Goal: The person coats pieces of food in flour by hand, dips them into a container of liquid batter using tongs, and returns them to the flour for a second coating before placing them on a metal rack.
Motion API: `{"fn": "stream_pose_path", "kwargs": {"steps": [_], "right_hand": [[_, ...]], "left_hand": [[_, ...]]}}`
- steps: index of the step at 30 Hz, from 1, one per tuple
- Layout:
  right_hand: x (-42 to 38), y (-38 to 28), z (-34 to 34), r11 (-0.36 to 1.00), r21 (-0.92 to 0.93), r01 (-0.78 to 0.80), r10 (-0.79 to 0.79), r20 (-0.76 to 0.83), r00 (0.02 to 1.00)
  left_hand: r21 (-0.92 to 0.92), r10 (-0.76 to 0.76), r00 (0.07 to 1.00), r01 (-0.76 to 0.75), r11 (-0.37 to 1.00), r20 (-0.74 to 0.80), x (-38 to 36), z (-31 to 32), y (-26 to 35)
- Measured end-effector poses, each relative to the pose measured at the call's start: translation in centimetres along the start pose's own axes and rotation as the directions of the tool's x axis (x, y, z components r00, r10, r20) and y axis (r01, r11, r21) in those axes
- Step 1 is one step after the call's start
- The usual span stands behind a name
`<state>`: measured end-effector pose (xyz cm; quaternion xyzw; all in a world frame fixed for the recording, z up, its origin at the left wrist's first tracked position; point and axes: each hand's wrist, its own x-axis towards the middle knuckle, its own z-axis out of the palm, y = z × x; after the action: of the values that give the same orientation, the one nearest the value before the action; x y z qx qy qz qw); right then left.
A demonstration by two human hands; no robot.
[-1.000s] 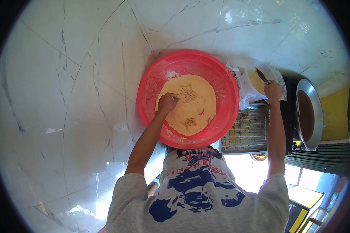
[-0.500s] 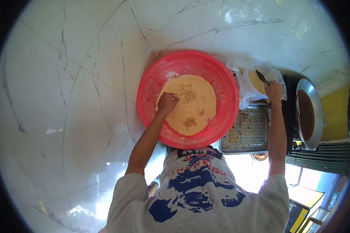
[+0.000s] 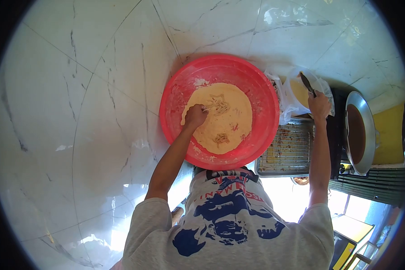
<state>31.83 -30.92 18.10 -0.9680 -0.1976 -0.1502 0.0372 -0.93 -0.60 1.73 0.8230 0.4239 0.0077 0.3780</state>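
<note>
A big red basin [image 3: 265,135] holds a bed of pale yellowish flour [image 3: 204,135]. My left hand [image 3: 196,116] is closed in a pinch over the flour, its fingertips on the near end of a pale stringy clump [image 3: 219,106] that fans out to the right. A second stringy clump [image 3: 221,138] lies lower in the flour. At the right, my right hand [image 3: 319,106] grips a dark utensil [image 3: 306,83] whose far end is over a clear plastic tub [image 3: 297,106] of yellow batter [image 3: 299,91].
Below the tub sits a metal tray with a wire rack [image 3: 285,148], crumbs scattered in it. Farther right, a wide metal pan [image 3: 370,130] of brown liquid stands beside a black stove edge [image 3: 338,130]. Marble-patterned tiles [image 3: 99,90] surround the basin's left and far sides.
The dark utensil has tilted, its far end shifting slightly up in the view with my right hand's turn. My left hand stays at the same clump. The whole view has shifted a little.
</note>
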Motion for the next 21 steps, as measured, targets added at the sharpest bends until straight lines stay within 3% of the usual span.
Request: {"fn": "stream_pose_path", "kwargs": {"steps": [4, 7, 8, 10, 12, 14, 16, 19, 21], "right_hand": [[-1.4, -2.3, -3.0, 0.955, 0.296, 0.038, 0.0, -0.127, 0.992], [-3.2, -4.6, -5.5, 0.861, 0.499, 0.099, -0.129, 0.026, 0.991], [-4.0, -5.5, -5.6, 0.848, 0.491, 0.2, -0.255, 0.048, 0.966], [-6.0, -7.0, -6.0, 0.786, 0.481, 0.388, -0.486, 0.095, 0.869], [-8.2, -8.7, -4.5, 0.75, 0.44, 0.493, -0.622, 0.217, 0.753], [-12.0, -10.8, -1.3, 0.634, 0.373, 0.677, -0.77, 0.234, 0.593], [-14.1, -12.5, -0.3, 0.647, 0.38, 0.662, -0.759, 0.409, 0.507], [-15.9, -13.5, 0.1, 0.624, 0.408, 0.667, -0.762, 0.507, 0.402], [-16.1, -13.7, 0.1, 0.624, 0.41, 0.666, -0.761, 0.515, 0.396]], "left_hand": [[0.002, 0.012, 1.0, -0.012, 1.0, -0.021, 0.1, -0.1, 0.1], [0.009, 0.008, 1.0, -0.008, 1.0, -0.012, 0.0, -0.4, 0.5], [0.014, 0.006, 1.0, -0.006, 1.0, -0.008, -0.1, -0.6, 0.8], [0.007, 0.003, 1.0, -0.003, 1.0, -0.016, -0.4, -0.8, 1.1], [0.015, 0.014, 1.0, -0.014, 1.0, -0.027, -0.4, -0.8, 1.4], [0.039, 0.025, 0.999, -0.023, 0.999, -0.046, -0.5, -0.8, 1.2], [0.038, 0.036, 0.997, -0.033, 0.999, -0.068, -0.7, -0.7, 1.1], [0.028, 0.065, 0.996, -0.064, 0.998, -0.058, -0.7, -0.5, 0.8], [0.018, 0.087, 0.994, -0.087, 0.996, -0.058, -0.7, -0.7, 0.8]]}}
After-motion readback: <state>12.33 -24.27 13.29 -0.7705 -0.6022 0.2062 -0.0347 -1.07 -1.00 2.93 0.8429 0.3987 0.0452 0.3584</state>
